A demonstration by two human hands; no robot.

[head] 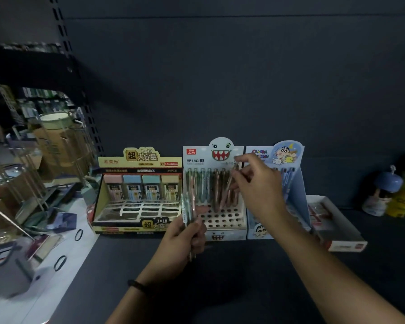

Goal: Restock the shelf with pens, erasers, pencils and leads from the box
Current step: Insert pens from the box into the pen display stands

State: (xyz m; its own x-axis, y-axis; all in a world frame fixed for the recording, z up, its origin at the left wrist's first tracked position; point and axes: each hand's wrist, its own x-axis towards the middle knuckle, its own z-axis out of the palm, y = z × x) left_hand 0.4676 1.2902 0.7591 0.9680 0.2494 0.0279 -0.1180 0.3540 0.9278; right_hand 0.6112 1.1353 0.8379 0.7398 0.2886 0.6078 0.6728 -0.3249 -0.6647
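On the dark shelf [220, 265] stands a white monster-face display box [220, 220] with a row of mechanical pencils in its back holes and open holes in front. My right hand [255, 181] pinches one pinkish pencil [229, 183], tilted over the box's right side. My left hand [185, 237] grips a bunch of pencils [188, 206] upright just in front of the box's left corner. A yellow lead-refill display [138, 195] holds a back row of pastel lead cases. A blue cartoon pen display [288, 183] stands to the right.
A flat white and red box [334, 228] lies at the right of the blue display, with small figurine bottles [384, 192] behind it. Left of the shelf upright are wire racks, cardboard boxes [56, 146] and clutter on a pale floor.
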